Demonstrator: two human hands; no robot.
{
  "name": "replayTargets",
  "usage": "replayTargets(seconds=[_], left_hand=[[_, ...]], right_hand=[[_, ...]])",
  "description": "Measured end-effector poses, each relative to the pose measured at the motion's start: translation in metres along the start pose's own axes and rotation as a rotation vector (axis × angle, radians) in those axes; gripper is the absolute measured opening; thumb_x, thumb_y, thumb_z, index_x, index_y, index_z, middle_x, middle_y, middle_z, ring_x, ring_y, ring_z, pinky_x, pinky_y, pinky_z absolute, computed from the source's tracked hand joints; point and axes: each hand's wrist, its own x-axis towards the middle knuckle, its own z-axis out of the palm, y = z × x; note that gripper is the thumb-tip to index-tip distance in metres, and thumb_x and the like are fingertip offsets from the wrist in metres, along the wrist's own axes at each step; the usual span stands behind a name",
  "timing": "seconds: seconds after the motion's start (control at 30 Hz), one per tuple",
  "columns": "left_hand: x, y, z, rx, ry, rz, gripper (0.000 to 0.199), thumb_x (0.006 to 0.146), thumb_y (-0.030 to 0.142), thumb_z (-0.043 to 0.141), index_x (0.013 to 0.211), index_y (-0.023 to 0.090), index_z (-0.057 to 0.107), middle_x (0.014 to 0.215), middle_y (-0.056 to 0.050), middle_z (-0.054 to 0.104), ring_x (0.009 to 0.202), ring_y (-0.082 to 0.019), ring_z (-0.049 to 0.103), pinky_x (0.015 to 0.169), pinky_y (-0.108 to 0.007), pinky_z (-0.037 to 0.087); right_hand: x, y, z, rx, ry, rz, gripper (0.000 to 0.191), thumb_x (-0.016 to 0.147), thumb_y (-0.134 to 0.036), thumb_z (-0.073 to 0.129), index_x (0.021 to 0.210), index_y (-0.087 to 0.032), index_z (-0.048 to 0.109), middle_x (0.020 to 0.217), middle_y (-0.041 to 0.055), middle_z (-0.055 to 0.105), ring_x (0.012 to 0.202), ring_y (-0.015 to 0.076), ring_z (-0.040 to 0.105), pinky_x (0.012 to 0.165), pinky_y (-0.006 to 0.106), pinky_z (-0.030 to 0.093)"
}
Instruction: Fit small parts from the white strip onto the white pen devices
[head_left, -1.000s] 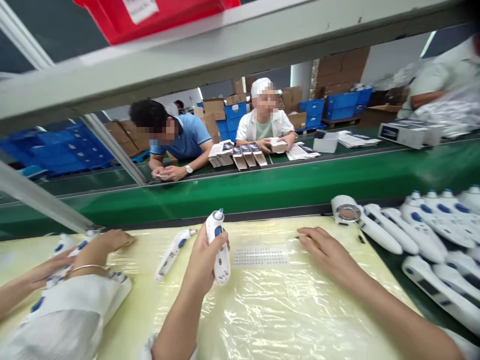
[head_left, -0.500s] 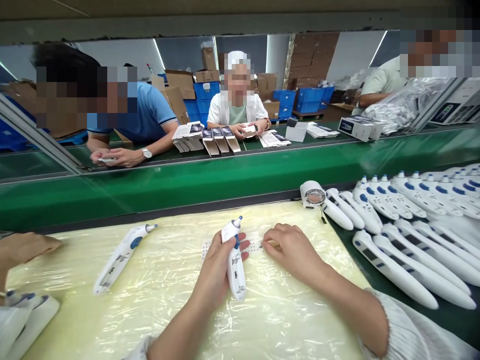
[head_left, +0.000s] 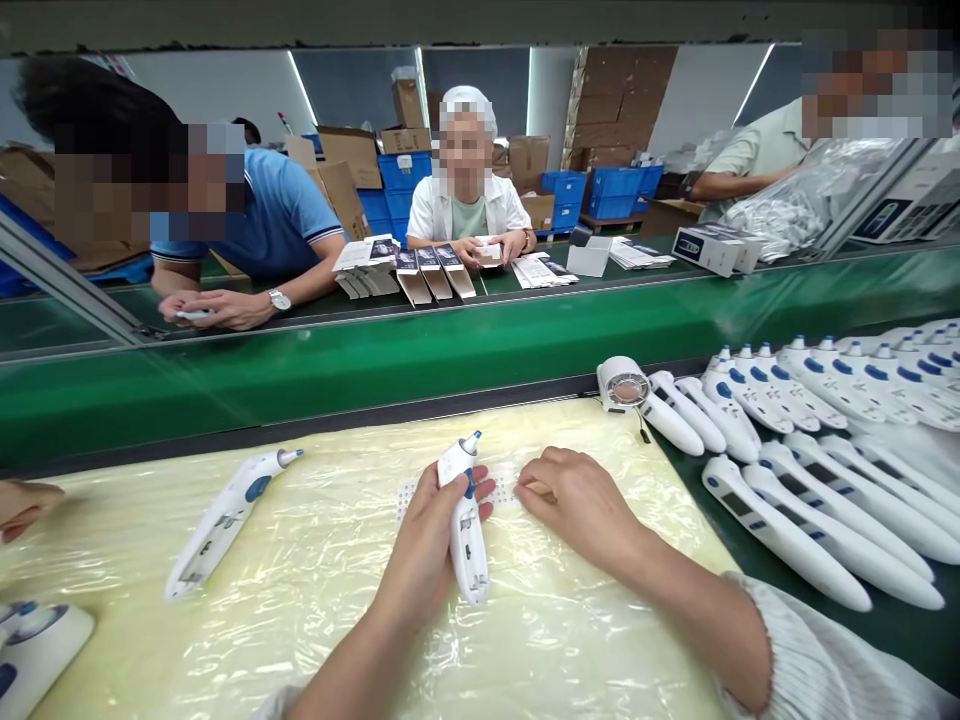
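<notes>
My left hand [head_left: 427, 535] is closed around a white ear thermometer [head_left: 468, 535] with a blue button and a blue-tipped probe pointing away from me. Its battery compartment faces up, uncovered. Behind that hand a clear sheet with rows of small dots [head_left: 504, 488] lies on the yellow plastic-wrapped mat [head_left: 570, 620]. My right hand [head_left: 574, 495] is pinched at the sheet's right end; what sits between its fingertips is hidden. A second ear thermometer [head_left: 225, 525], also with its compartment uncovered, lies on the mat to the left.
Rows of finished-looking thermometers [head_left: 795, 510] lie on the green belt at right, beside a small white round fan-like device [head_left: 624, 385]. Another person's hand [head_left: 26, 505] and more thermometers [head_left: 45, 650] are at the left edge. Across the green barrier [head_left: 420, 345], co-workers handle boxes [head_left: 431, 275].
The view has shifted slightly. The other person's hand at left has moved away towards the left edge. My hands keep nearly the same hold and place.
</notes>
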Motion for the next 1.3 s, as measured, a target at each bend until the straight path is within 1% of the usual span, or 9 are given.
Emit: replayTargets(seconds=[0.13,0.27,0.37,0.5,0.6,0.73,0.8,1.0,1.3], left_hand=[[-0.001,-0.001,0.000,-0.005,-0.007,0.005,0.024,0.095,0.027,0.056,0.118,0.021,0.057,0.123,-0.011,0.067,0.112,-0.024,0.065,0.095,-0.037,0.054],[0.000,-0.002,-0.001,0.003,-0.021,0.014,0.026,0.094,0.028,0.057,0.119,0.021,0.056,0.123,-0.011,0.066,0.110,-0.023,0.065,0.094,-0.035,0.054],[0.001,-0.001,-0.002,0.013,-0.029,0.045,0.035,0.090,0.028,0.062,0.123,0.022,0.052,0.111,-0.008,0.068,0.096,-0.019,0.068,0.088,-0.034,0.056],[-0.002,0.000,-0.002,0.058,-0.111,0.099,0.058,0.078,0.028,0.075,0.127,0.031,0.045,0.086,0.003,0.063,0.071,-0.013,0.062,0.071,-0.030,0.056],[-0.006,-0.001,0.000,0.143,-0.131,0.097,0.051,0.077,0.029,0.073,0.121,0.029,0.048,0.089,0.002,0.061,0.077,-0.014,0.063,0.071,-0.028,0.054],[-0.012,-0.001,0.007,0.177,-0.082,0.082,0.046,0.076,0.031,0.070,0.116,0.025,0.048,0.108,-0.004,0.061,0.102,-0.023,0.064,0.079,-0.032,0.054],[-0.013,0.000,0.009,0.183,-0.074,0.073,0.048,0.075,0.034,0.072,0.115,0.025,0.048,0.111,-0.005,0.060,0.107,-0.026,0.063,0.081,-0.034,0.054],[-0.013,0.001,0.010,0.190,-0.083,0.073,0.049,0.074,0.035,0.073,0.115,0.025,0.049,0.108,-0.005,0.061,0.100,-0.022,0.062,0.082,-0.034,0.053],[-0.012,-0.001,0.010,0.181,-0.080,0.069,0.049,0.073,0.037,0.074,0.114,0.026,0.049,0.107,-0.004,0.061,0.096,-0.020,0.062,0.083,-0.034,0.053]], right_hand=[[0.001,0.001,0.002,0.003,0.011,0.017,0.003,0.089,-0.020,0.071,0.087,-0.022,0.072,0.086,0.0018,0.067,0.080,0.0209,0.062,0.075,0.033,0.043],[0.002,0.001,0.003,0.032,0.021,0.031,0.005,0.087,-0.018,0.071,0.084,-0.021,0.072,0.083,0.0018,0.065,0.078,0.0209,0.061,0.075,0.033,0.043],[0.002,0.001,0.000,0.093,0.030,0.052,0.006,0.086,-0.019,0.072,0.082,-0.023,0.072,0.084,-0.0001,0.066,0.077,0.0185,0.062,0.069,0.029,0.043],[-0.003,0.005,-0.011,0.347,0.087,0.073,0.007,0.084,-0.023,0.073,0.078,-0.023,0.070,0.087,-0.0014,0.068,0.081,0.0173,0.065,0.071,0.027,0.046],[-0.008,0.007,-0.019,0.518,0.142,0.053,0.007,0.083,-0.024,0.074,0.077,-0.023,0.070,0.086,-0.0012,0.068,0.083,0.0185,0.064,0.073,0.028,0.046],[-0.008,0.009,-0.019,0.306,0.071,0.040,0.007,0.087,-0.018,0.071,0.085,-0.025,0.074,0.090,0.0000,0.068,0.085,0.0192,0.063,0.075,0.030,0.045],[-0.006,0.009,-0.014,0.226,0.024,0.031,0.011,0.089,-0.014,0.069,0.087,-0.024,0.074,0.090,0.0012,0.067,0.084,0.0191,0.063,0.077,0.031,0.045],[0.000,0.004,-0.004,0.100,0.014,-0.031,0.016,0.091,-0.009,0.065,0.085,-0.021,0.074,0.086,0.0021,0.066,0.084,0.0190,0.063,0.081,0.035,0.043],[-0.002,0.003,-0.002,0.093,0.001,-0.007,0.015,0.090,-0.009,0.066,0.084,-0.021,0.073,0.086,0.0016,0.065,0.081,0.0176,0.062,0.078,0.033,0.043]])
